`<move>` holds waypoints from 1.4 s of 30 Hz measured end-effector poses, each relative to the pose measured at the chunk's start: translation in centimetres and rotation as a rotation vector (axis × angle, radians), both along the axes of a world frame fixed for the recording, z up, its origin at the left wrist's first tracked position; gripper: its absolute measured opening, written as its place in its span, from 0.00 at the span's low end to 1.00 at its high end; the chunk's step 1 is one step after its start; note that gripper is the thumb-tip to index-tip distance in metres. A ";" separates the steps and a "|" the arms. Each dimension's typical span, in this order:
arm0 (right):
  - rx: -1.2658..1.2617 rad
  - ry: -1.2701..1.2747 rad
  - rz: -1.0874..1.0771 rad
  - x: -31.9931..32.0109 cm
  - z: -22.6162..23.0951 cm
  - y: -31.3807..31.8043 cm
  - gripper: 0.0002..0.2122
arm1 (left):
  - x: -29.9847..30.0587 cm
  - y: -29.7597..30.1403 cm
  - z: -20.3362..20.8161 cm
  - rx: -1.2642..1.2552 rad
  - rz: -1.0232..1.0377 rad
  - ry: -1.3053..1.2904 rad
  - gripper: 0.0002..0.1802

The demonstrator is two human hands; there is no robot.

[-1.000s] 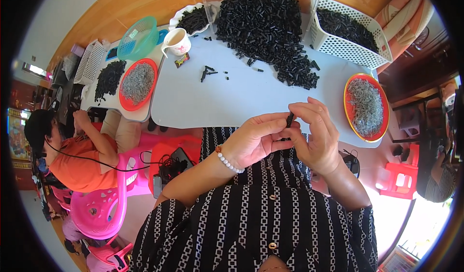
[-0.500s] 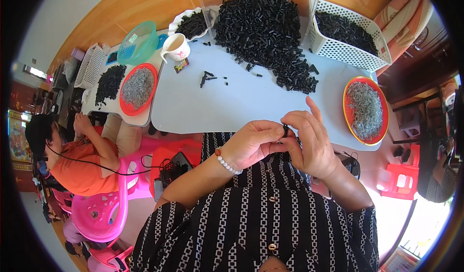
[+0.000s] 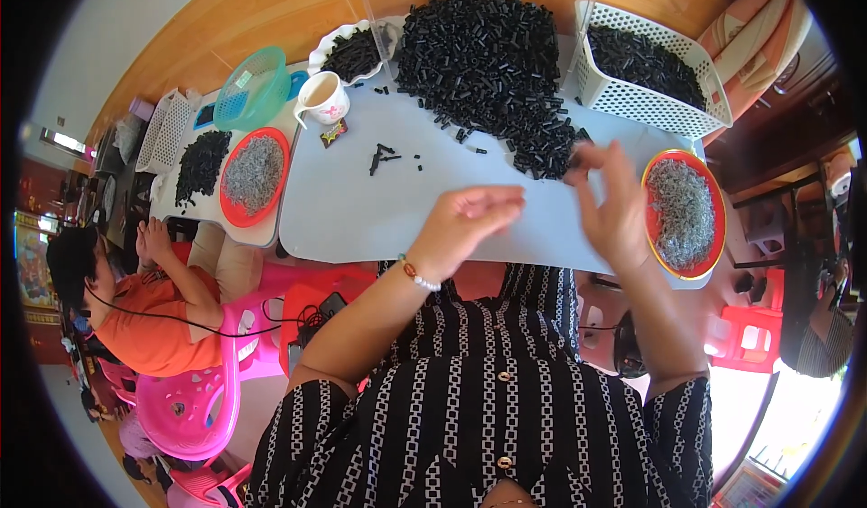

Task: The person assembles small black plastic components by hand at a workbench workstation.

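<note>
Head view: right hand (image 3: 616, 210), blurred, at near right edge of heaped black pieces (image 3: 479, 61) on pale surface (image 3: 379, 214); cannot tell whether fingers clamp piece. Left hand (image 3: 465, 233) above surface's near edge, fingers bent, close together, contents unclear. Red plate (image 3: 717, 208) with grey pieces (image 3: 679, 214) right of right hand.

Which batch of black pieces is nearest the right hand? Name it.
The biggest loose heap, its near end beside the right hand. The batches in the white basket and scalloped dish, and the smaller left heap, lie farther off.
</note>
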State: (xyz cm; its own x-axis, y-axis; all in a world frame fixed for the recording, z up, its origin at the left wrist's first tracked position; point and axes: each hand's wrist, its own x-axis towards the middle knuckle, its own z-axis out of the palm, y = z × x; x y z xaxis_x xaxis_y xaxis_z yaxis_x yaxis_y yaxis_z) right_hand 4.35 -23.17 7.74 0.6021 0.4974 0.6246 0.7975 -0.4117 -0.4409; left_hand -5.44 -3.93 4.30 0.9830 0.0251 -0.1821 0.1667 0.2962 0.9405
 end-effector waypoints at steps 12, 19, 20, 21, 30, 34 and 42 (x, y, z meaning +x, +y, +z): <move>-0.128 -0.048 -0.485 13.9 2.5 -6.2 0.15 | 8.8 6.6 -3.4 1.292 0.377 0.032 0.09; -0.696 0.204 -0.538 7.0 1.0 -10.4 0.06 | 9.2 6.6 -4.3 1.450 0.366 -0.060 0.06; -0.752 0.209 -0.514 6.4 0.4 -10.5 0.06 | 9.2 6.7 -4.4 1.481 0.366 -0.100 0.05; -0.710 0.143 -0.449 6.1 -0.7 -11.1 0.05 | 9.1 6.6 -4.5 1.482 0.367 -0.103 0.05; -0.739 -0.114 -0.443 5.6 -4.4 -12.0 0.04 | 7.4 6.8 -4.4 1.452 0.452 -0.135 0.04; -0.723 -0.179 -0.423 5.3 -4.7 -11.9 0.03 | 5.5 6.6 -5.1 1.079 0.417 -0.189 0.05; 0.071 0.522 -0.368 1.4 -0.5 -8.7 0.06 | -0.9 2.0 -1.3 -0.414 0.005 0.061 0.15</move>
State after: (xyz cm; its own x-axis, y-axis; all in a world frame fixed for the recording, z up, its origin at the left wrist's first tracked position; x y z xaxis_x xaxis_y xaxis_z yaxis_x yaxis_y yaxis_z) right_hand 5.79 -31.92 7.26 0.9592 0.1687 0.2270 0.2828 -0.5726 -0.7695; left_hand -6.32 -1.91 2.95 0.9702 -0.0579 -0.2352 0.2158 0.6478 0.7306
